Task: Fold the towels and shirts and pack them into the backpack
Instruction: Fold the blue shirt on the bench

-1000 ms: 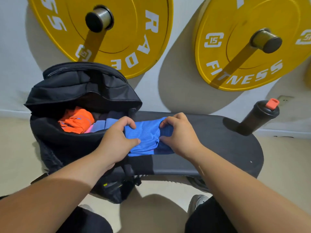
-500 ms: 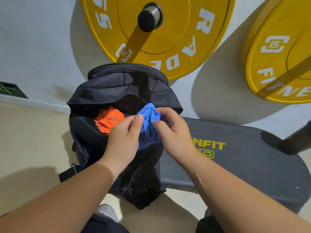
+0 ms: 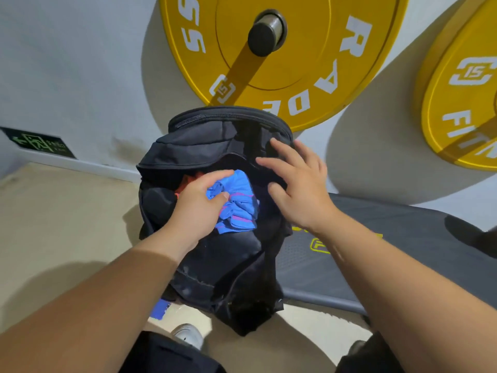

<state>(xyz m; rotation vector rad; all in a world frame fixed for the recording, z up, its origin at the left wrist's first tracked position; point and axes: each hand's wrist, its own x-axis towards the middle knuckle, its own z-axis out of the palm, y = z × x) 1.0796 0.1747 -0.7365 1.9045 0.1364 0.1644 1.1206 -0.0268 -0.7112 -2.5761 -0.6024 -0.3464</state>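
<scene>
Head view: looks down over both forearms at a bag stood against the end of a gym bench, with a white wall behind.
Weight plates (image 3: 295, 63): two yellow discs hung on wall pegs, well above the work.
Desk (image 3: 390, 251): dark padded top, to the right of the bag and touching it.
Backpack (image 3: 228, 265): black and upright, with the main mouth open and the top flap thrown back toward the wall.
Right hand (image 3: 298, 184): fingers spread and straight, laid on the right rim of the mouth, holding nothing.
Left hand (image 3: 199, 203): curled over the load, with thumb and forefinger pinching a bunched fold.
Blue cloth (image 3: 239, 208): shirt or towel, I cannot tell which. It sits in the mouth, rumpled, with its lower edge lapping over the front lip.
Orange garment (image 3: 188, 181): already inside, a sliver showing behind the left hand.
Step in hand: seating the blue cloth, judged near done.
Handling note: spread the rim with the right hand, press flat-palmed rather than pinching, tuck the overhanging edge in first, and keep the zip track free of cloth.
</scene>
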